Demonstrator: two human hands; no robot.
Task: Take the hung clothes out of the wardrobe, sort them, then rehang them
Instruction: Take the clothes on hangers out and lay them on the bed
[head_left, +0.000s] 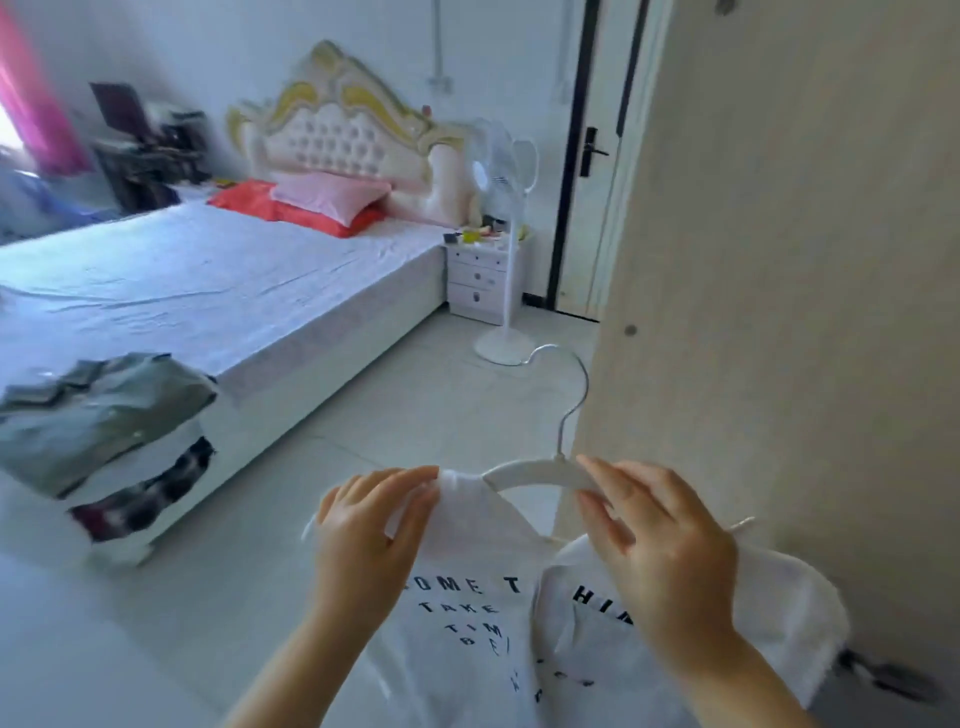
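Observation:
A white T-shirt (483, 613) with black lettering hangs in front of me, low in the view, partly on a white hanger (540, 470) with a metal hook. My left hand (369, 525) pinches the shirt's fabric at the hanger's left end. My right hand (660, 540) holds the hanger's right arm between thumb and fingers. A pile of folded clothes (104, 431), grey-green on top and dark patterned below, lies at the foot corner of the bed (218, 291). The beige wardrobe door (779, 260) stands open on the right.
A white standing fan (506, 208) and a white nightstand (480, 280) stand beside the bed's head. A dark-framed room door (597, 156) is behind them. Pale tiled floor (395, 405) lies between the bed and the wardrobe. Pink and red pillows (317, 200) rest by the headboard.

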